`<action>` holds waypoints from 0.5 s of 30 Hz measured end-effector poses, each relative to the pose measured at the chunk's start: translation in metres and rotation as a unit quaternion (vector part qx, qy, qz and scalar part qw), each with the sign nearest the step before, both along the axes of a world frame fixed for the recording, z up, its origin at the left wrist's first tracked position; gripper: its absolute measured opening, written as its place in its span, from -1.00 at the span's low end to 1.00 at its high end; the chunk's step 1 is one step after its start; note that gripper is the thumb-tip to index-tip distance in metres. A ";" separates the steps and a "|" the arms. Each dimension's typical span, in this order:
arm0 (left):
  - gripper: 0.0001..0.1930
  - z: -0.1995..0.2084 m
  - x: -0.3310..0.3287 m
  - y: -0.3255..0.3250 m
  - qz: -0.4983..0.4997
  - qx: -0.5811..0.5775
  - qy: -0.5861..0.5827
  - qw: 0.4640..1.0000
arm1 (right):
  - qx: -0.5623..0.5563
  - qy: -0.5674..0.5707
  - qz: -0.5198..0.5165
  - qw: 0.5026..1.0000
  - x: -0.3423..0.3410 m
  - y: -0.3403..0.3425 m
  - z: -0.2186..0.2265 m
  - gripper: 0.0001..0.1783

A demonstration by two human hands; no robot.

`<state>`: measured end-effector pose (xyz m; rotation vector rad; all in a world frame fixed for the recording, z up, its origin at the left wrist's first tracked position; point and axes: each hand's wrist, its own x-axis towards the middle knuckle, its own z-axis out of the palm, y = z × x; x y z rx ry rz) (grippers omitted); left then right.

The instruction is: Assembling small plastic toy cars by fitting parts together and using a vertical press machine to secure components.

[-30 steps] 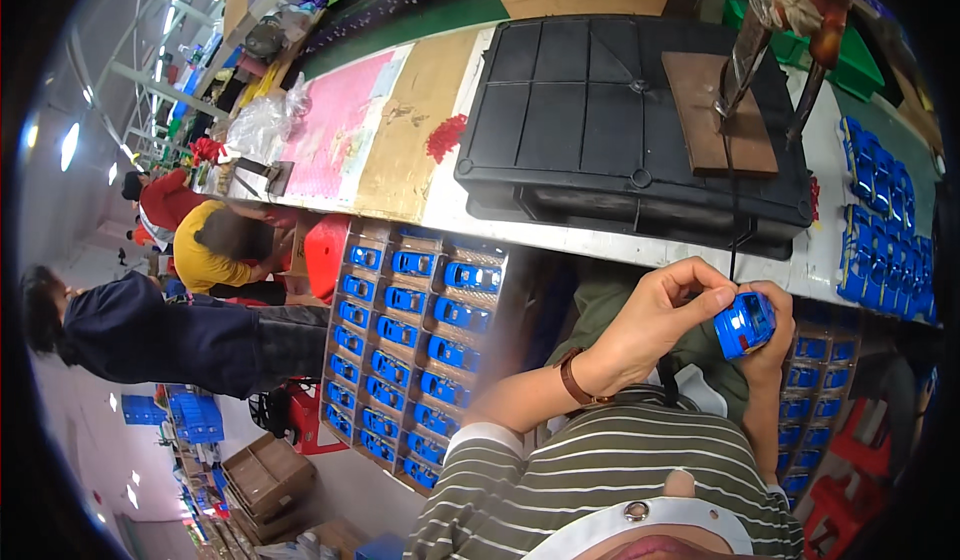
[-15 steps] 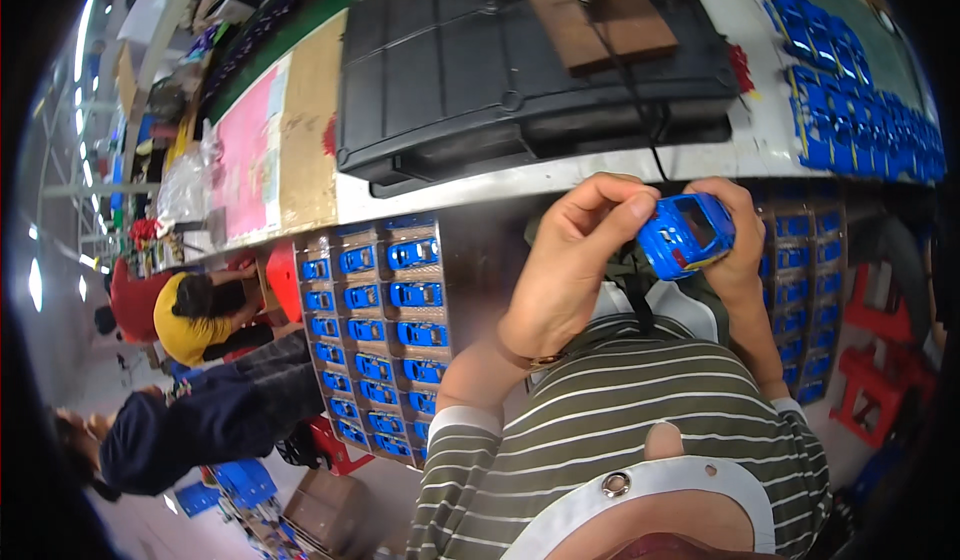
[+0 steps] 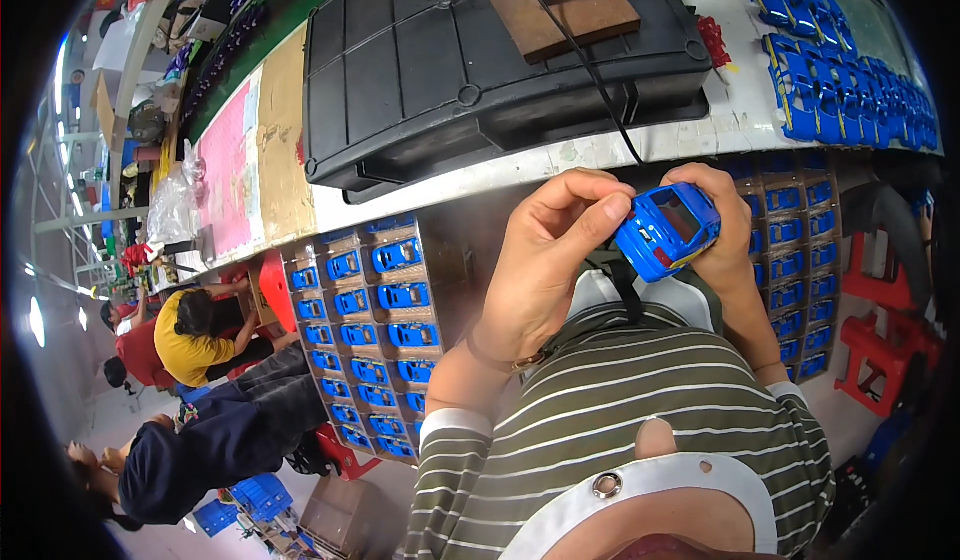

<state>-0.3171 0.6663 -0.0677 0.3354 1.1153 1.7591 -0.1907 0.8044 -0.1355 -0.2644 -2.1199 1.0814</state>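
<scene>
A shiny blue toy car (image 3: 660, 245) with a dark rear window is tilted in my right hand (image 3: 728, 222), whose fingers wrap round its far and right sides. My left hand (image 3: 550, 260) is at the car's left edge, thumb and forefinger closed in a pinch right against the body. Anything between those fingertips is too small or hidden to make out. Both hands are just in front of the table's near edge, above my lap.
A large black plastic box (image 3: 400, 70) lies on the white table (image 3: 560, 155), with a brown board (image 3: 560, 10) and cable on top. Blue car bodies (image 3: 850, 100) stand far right. Compartment trays of blue cars (image 3: 370, 330) flank me. Red stools (image 3: 870, 360) and other people (image 3: 200, 330) are nearby.
The view has shifted, so table and hands sit slightly further left. The car has turned a little in my right hand, its window now looking darker. My left hand keeps its pinch at the car's edge.
</scene>
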 end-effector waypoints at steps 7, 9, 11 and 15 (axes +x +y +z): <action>-0.91 -0.009 -0.011 0.002 -0.046 -0.010 -0.061 0.997 | 0.015 0.004 0.013 1.000 0.000 0.001 0.001 -0.48; -0.89 -0.007 -0.008 0.001 -0.030 -0.014 -0.035 0.999 | 0.003 -0.006 0.003 1.000 0.002 0.000 -0.001 -0.47; -0.88 -0.004 -0.003 0.001 -0.010 -0.015 -0.020 1.000 | -0.009 -0.009 -0.005 1.000 0.003 0.000 -0.004 -0.47; -0.88 -0.004 0.007 0.005 0.038 -0.013 0.030 0.999 | -0.021 -0.016 -0.012 1.000 0.004 -0.002 -0.005 -0.46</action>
